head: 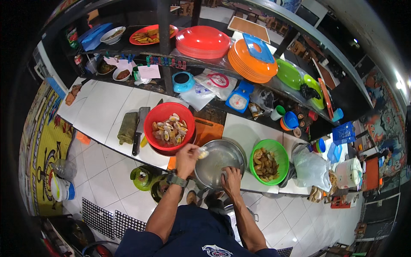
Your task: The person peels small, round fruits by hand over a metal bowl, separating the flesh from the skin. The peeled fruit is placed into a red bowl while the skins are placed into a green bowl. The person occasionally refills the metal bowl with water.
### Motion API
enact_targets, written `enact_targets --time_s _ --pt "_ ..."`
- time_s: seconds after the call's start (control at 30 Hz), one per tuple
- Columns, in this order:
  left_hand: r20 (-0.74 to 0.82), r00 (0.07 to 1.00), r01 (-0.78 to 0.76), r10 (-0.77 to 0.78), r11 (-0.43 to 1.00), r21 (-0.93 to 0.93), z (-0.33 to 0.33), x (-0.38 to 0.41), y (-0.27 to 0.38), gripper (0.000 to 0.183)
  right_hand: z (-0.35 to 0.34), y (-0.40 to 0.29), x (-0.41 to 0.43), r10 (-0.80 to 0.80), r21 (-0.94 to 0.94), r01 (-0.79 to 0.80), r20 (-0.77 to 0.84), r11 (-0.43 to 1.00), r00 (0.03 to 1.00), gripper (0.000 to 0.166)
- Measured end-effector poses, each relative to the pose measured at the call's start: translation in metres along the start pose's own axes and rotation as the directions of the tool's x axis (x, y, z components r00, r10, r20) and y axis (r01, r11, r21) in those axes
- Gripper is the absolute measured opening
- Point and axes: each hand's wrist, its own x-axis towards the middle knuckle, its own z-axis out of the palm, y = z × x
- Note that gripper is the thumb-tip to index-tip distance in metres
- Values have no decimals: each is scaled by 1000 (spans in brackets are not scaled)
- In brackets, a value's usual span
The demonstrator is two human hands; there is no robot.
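My left hand, with a watch on its wrist, pinches an opened clam over the left rim of a wide metal basin. My right hand reaches over the basin's near right rim, fingers bent inside. Whether those fingers hold anything is hidden. Left of the basin, a red plastic colander holds opened clams with pale flesh showing. To its right stands a green plastic basket with brown clams. Part of an orange cutting board shows behind the basin.
A cleaver, a black-handled knife and a leaf-like wrapped bundle lie left of the colander. Behind are a blue dial scale and shelves with red plates and orange plates. Green gas cylinders stand below the counter.
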Motion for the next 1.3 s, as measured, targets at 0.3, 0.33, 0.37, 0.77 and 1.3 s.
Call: enact_targets --time_s 0.3,0.33,0.37,0.77,1.3 --pt "-61 996 -56 68 981 184 -89 66 28 30 1 7 8 12 134 -15 23 991 1000 26" --pt "-28 997 -53 66 942 332 -97 67 23 39 2 6 10 -11 176 6 24 984 1000 26" --pt "16 998 -62 62 881 468 -93 70 19 48 -1 10 11 -24 212 19 19 977 1000 26" --pt "277 947 -315 163 632 708 16 13 35 46 -124 140 55 505 -229 -576 -303 785 808 29" --pt "301 838 -544 456 650 531 24 -17 54 32 -93 195 51 381 -371 -557 -448 743 808 35"
